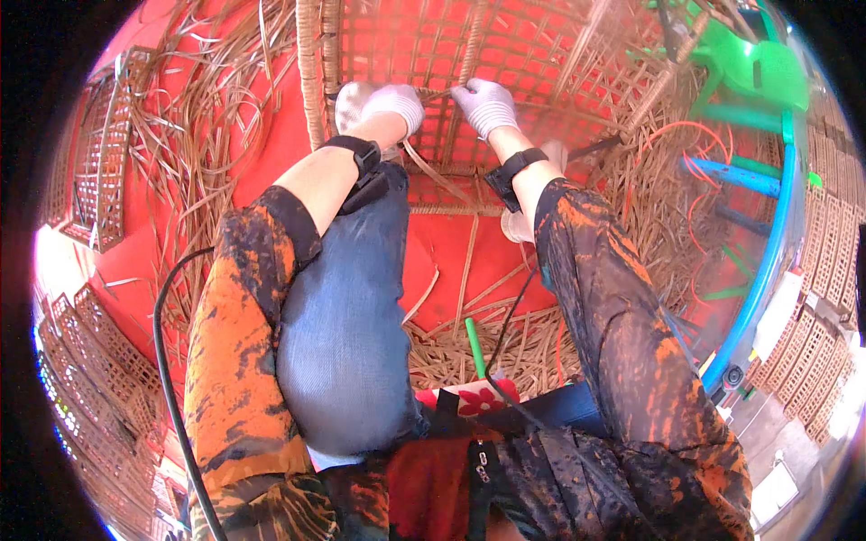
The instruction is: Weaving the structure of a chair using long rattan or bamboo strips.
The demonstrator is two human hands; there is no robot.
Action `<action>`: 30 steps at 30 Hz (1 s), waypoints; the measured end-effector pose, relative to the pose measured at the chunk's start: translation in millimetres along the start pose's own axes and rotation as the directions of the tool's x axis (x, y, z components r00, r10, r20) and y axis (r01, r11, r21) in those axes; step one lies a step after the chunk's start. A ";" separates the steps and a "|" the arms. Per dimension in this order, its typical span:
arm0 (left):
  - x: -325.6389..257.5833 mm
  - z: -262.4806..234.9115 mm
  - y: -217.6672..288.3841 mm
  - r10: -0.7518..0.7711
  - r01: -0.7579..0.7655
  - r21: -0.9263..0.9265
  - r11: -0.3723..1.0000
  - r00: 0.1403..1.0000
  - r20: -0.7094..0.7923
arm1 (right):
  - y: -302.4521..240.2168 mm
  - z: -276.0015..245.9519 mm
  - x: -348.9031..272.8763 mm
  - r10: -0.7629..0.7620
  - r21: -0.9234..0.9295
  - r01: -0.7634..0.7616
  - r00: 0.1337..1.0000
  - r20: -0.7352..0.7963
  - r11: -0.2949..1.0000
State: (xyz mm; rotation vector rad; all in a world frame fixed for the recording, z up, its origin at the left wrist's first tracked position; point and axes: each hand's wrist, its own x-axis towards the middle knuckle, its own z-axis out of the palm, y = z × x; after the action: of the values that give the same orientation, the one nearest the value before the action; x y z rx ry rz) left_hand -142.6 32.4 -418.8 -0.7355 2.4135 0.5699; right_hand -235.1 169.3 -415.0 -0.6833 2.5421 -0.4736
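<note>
A brown woven lattice frame (468, 54) with thick wrapped edges stands in front of me, between my feet and beyond them. My left hand (394, 105), in a pale knit glove, is curled against the lattice beside a light shoe (353, 106). A short way to its right, my right hand (487, 105), gloved alike, is closed at a crossbar of the weave. A thin brown strip (435, 93) spans the gap between both hands. What lies inside the curled fingers is mostly hidden. A loose strip end (417, 153) hangs below my left wrist.
Loose brown strips (244, 77) lie over the red floor covering (433, 257) on both sides. Other lattice panels (113, 153) lean at the left; several more are stacked at the right. A green plastic chair (758, 72) and a blue curved rail (767, 261) stand at the right.
</note>
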 end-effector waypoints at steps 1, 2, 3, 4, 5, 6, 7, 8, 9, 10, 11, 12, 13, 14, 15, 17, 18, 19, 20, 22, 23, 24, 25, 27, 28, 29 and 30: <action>2.6 -1.6 -2.0 0.013 -0.013 0.052 0.999 1.000 0.013 | 1.3 2.0 3.3 0.004 0.045 -0.004 1.000 -0.006 0.999; 4.5 -1.9 -3.6 0.026 -0.027 0.049 0.998 1.000 0.017 | 2.4 4.3 5.8 -0.002 0.057 0.002 1.000 -0.015 0.998; 3.9 -2.7 -2.9 -0.003 0.001 0.053 0.999 1.000 0.031 | 5.5 4.3 5.7 -0.019 0.078 0.021 1.000 -0.022 0.997; 3.9 -4.0 -2.6 -0.022 0.019 0.052 0.998 0.999 0.048 | 8.2 4.5 5.9 -0.016 0.086 0.020 0.999 -0.046 0.996; 0.2 -4.5 -1.3 -0.065 0.064 0.023 0.998 0.996 0.057 | 12.3 3.4 3.4 -0.029 0.094 0.032 0.999 -0.028 0.995; -3.4 -6.4 -0.1 -0.058 0.057 0.021 0.998 0.996 0.060 | 15.7 2.4 1.0 -0.042 0.192 0.040 0.999 0.004 0.981; -9.1 -8.2 1.7 -0.050 0.047 0.037 0.998 0.997 0.066 | 19.4 0.0 -1.8 -0.032 0.278 0.014 0.998 0.060 0.960; -15.3 -11.1 3.7 -0.042 0.039 0.051 0.998 0.997 0.065 | 22.1 -2.2 -5.3 -0.051 0.285 0.038 0.998 0.036 0.958; -22.7 -14.2 5.0 -0.010 0.005 0.075 0.997 0.998 0.064 | 23.5 -5.0 -7.4 -0.101 0.229 0.089 0.994 0.042 0.969; -30.3 -18.4 6.5 -0.012 0.007 0.074 0.997 0.997 0.076 | 24.1 -7.8 -10.9 -0.154 0.175 0.146 0.988 0.032 0.974; -36.3 -22.9 8.1 0.009 -0.017 0.101 0.995 0.997 0.082 | 22.9 -9.8 -12.4 -0.148 0.154 0.142 0.988 0.032 0.978; -40.7 -28.3 9.6 0.030 -0.042 0.129 0.991 0.995 0.094 | 21.1 -11.3 -15.3 -0.137 0.151 0.125 0.988 0.072 0.981; -44.4 -32.4 11.9 -0.035 0.025 0.160 0.987 0.998 0.057 | 18.7 -12.9 -16.7 -0.144 0.147 0.134 0.988 0.053 0.980; -46.4 -35.4 14.4 -0.038 0.028 0.166 0.986 0.998 0.054 | 15.6 -13.8 -17.8 -0.152 0.137 0.148 0.988 0.015 0.979; -47.0 -36.9 16.5 -0.010 0.007 0.126 0.992 1.000 0.024 | 13.5 -14.6 -19.6 -0.124 0.153 0.119 0.992 0.024 0.981; -45.0 -33.5 20.0 0.029 -0.027 0.027 0.999 0.998 -0.050 | 10.9 -15.3 -22.5 -0.135 0.124 0.129 0.990 0.041 0.984; -43.2 -28.0 20.8 0.039 -0.038 0.027 0.999 0.999 -0.037 | 10.7 -15.3 -23.4 -0.124 0.071 0.120 0.991 0.054 0.990; -40.4 -20.5 22.9 0.030 -0.031 -0.005 1.000 0.999 -0.021 | 11.6 -14.9 -24.8 -0.135 0.079 0.130 0.989 0.065 0.988; -37.0 -12.0 24.3 0.026 -0.026 -0.044 0.999 1.000 0.000 | 12.9 -14.4 -25.6 -0.138 0.132 0.128 0.988 0.064 0.983; -25.8 0.3 22.4 -0.028 0.033 -0.076 0.997 0.997 0.071 | 16.9 -12.3 -28.1 -0.131 0.187 0.117 0.989 0.067 0.975; -19.6 3.4 18.1 0.019 0.001 -0.160 0.987 0.991 0.129 | 19.2 -10.7 -29.8 -0.133 0.168 0.123 0.990 0.055 0.978; -14.3 6.1 13.5 0.048 -0.005 -0.224 0.975 0.982 0.185 | 21.3 -8.7 -32.2 -0.155 0.158 0.151 0.988 0.010 0.976; -8.8 7.2 9.3 0.100 -0.038 -0.219 0.975 0.955 0.280 | 23.8 -6.2 -35.8 -0.130 0.152 0.123 0.991 0.042 0.981; -2.8 11.1 5.4 0.177 -0.139 -0.157 0.978 0.950 0.258 | 28.7 -0.2 -46.5 -0.144 0.319 0.164 0.986 -0.084 0.933; -1.9 12.4 3.4 0.230 -0.208 -0.123 0.970 0.950 0.212 | 31.6 2.9 -53.1 -0.142 0.320 0.161 0.986 -0.085 0.934; -2.9 13.6 0.8 0.207 -0.191 -0.092 0.977 0.951 0.228 | 35.0 5.9 -61.6 -0.110 0.414 0.161 0.983 -0.144 0.896; -5.4 14.6 -2.3 0.325 -0.326 -0.014 0.945 0.938 0.119 | 38.4 8.4 -69.1 -0.042 0.499 0.131 0.982 -0.185 0.857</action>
State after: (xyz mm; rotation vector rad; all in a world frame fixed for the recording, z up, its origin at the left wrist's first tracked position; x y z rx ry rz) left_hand -131.9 40.4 -427.2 -0.2866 2.4365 0.7142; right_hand -192.2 236.3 -414.9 -0.5717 2.3748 -1.2301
